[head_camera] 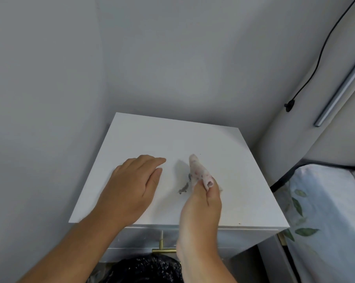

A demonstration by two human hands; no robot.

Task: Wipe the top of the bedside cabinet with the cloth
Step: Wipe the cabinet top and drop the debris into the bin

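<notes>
The white bedside cabinet (144, 135) stands in a corner, its flat top facing me. A small whitish cloth (199, 170) with pink and grey spots sticks up from my right hand (203, 205), which pinches its lower end above the middle of the top. A dark grey smudge (183, 188) lies on the top just left of that hand. My left hand (131, 186) hovers flat over the left half of the top, fingers together and pointing right, holding nothing.
Grey walls close in behind and on the left. A bed with a leaf-print cover (319, 211) stands on the right. A black cable (319, 58) hangs on the right wall. A brass drawer handle (162, 250) and a black plastic bag (146, 268) are below the front edge.
</notes>
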